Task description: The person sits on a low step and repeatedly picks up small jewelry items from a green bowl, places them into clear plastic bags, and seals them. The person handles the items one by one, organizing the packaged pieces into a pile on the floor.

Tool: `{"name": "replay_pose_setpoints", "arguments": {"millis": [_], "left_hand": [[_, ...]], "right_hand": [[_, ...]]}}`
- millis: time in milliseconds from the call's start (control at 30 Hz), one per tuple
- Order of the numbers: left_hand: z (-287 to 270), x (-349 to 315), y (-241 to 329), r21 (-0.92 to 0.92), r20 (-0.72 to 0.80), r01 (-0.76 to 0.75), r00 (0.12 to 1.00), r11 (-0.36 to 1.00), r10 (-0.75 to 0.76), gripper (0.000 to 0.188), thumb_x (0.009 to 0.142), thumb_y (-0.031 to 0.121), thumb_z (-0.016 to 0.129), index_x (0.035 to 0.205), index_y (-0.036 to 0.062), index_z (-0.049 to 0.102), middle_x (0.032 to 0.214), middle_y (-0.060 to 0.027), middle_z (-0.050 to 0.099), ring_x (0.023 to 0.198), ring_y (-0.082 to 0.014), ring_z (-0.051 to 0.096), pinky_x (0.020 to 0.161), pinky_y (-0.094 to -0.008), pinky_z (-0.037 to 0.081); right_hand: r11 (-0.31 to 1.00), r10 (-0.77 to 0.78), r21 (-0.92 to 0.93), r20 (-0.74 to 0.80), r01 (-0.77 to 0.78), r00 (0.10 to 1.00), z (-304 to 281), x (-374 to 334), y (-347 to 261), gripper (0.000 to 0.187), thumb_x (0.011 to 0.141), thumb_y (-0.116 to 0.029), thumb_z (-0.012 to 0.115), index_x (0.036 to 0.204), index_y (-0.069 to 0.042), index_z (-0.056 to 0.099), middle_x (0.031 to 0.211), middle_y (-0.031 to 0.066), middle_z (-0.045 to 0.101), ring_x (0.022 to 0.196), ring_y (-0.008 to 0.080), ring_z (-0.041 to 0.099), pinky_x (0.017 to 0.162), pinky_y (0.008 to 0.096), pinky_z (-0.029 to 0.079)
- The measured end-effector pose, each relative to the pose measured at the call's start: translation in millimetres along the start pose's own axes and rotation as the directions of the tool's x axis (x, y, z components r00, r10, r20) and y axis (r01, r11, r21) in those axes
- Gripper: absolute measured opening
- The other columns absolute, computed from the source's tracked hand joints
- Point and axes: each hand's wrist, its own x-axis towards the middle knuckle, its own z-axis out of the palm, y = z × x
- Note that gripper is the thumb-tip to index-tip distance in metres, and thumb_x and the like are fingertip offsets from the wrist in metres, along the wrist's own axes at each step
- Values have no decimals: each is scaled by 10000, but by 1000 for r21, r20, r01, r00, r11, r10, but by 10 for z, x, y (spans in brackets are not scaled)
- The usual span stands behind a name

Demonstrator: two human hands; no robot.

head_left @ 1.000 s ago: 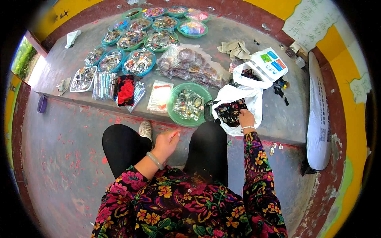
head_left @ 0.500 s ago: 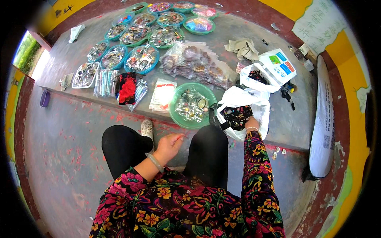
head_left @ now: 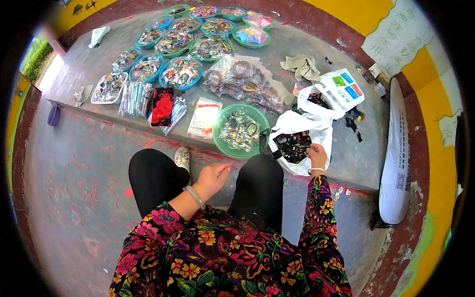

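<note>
My right hand (head_left: 317, 155) is at the right inner side of an open white plastic bag (head_left: 321, 132), fingers pinched together beside a pile of small dark pieces (head_left: 293, 147). What those fingers hold, if anything, is too small to tell. Closed above my lap, my left hand (head_left: 212, 179) has a hint of red at its fingertips; I cannot make out what is in it. Left of the bag stands a green plastic basin (head_left: 217, 137) with many small clear packets (head_left: 239, 129) in it. Flat clear bags with red strips (head_left: 204, 117) lie beside the basin.
Several basins of packaged small goods (head_left: 181, 73) fill the back left of the raised platform. Bagged brown items (head_left: 247, 79) lie in the middle. Another white bag (head_left: 341, 91), a beige cloth (head_left: 302, 68) and a long white wrapped roll (head_left: 394, 158) are on the right.
My right hand has drawn up from inside the bag, and its fingers now show by the dark pieces. My left hand stays closed in nearly the same place.
</note>
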Motion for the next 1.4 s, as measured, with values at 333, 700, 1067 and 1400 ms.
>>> {"name": "replay_pose_setpoints", "arguments": {"millis": [333,700,1067,1400], "left_hand": [[-75,-71,56,-9,1,-15,1000,1000,15,214,821,173,526,963,39,613,709,-144,600,638,-255,589,571,-339,453],[-126,-101,83,-10,-8,-34,999,999,34,230,811,178,530,943,11,615,793,-160,627,701,-268,619,623,-336,481],[-153,-113,16,24,4,-41,999,999,41,246,810,215,532,941,29,625,820,-170,626,723,-289,619,634,-350,484],[-220,-131,77,10,37,-8,999,1000,8,235,800,206,494,921,49,621,777,-185,603,722,-321,593,638,-385,465]], "right_hand": [[879,-119,464,-3,107,993,-61,-273,-573,236,679,112,554,866,-31,534,830,35,567,750,123,546,691,228,430],[584,-173,800,285,-135,943,153,-826,-1393,229,788,-2,552,1005,-71,524,1012,136,590,904,248,590,702,304,496],[469,38,721,561,-510,827,889,-1337,-1246,309,872,-198,514,1127,-25,497,1063,160,573,918,283,597,643,298,504],[622,76,501,726,-602,683,1234,-1648,-1340,289,886,-109,482,1141,25,466,1004,153,590,884,208,599,611,238,480]]}}
